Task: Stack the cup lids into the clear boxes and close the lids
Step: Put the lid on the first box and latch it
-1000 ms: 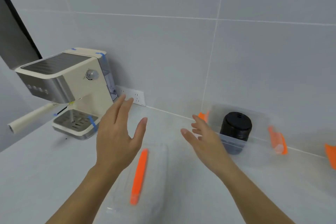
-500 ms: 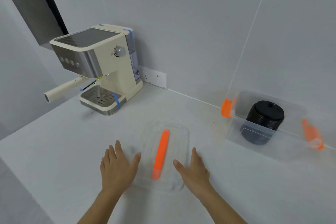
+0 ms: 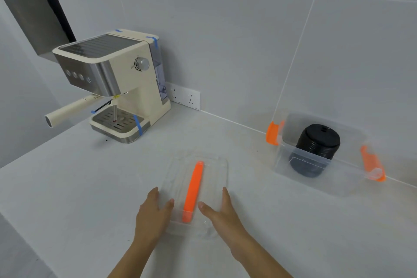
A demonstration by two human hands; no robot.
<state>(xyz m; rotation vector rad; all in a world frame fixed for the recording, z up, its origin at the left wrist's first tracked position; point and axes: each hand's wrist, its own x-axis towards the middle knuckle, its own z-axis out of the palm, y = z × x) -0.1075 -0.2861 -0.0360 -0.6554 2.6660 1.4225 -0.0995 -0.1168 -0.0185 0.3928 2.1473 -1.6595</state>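
The left hand (image 3: 151,214) is being laid flat, with fingers stretched and spread, against the left edge of the clear box lid (image 3: 215,189). The right hand (image 3: 222,215) is being laid flat in the same way on the right part of the same lid, the thumb pointing inward. Nothing is being gripped by either hand; the lid is only being touched from both sides. The lid is lying flat on the white table (image 3: 74,187), and an orange handle (image 3: 194,187) is running along its middle, between the two thumbs. Well apart to the right, near the tiled wall, the clear box (image 3: 338,174) is standing open, with an orange clip (image 3: 273,133) on its left end and another clip (image 3: 371,163) on its right end. A stack of black cup lids (image 3: 318,140) is being kept inside the box, upright. On the far left a cream coffee machine (image 3: 117,81) is standing beside a wall socket (image 3: 185,97).
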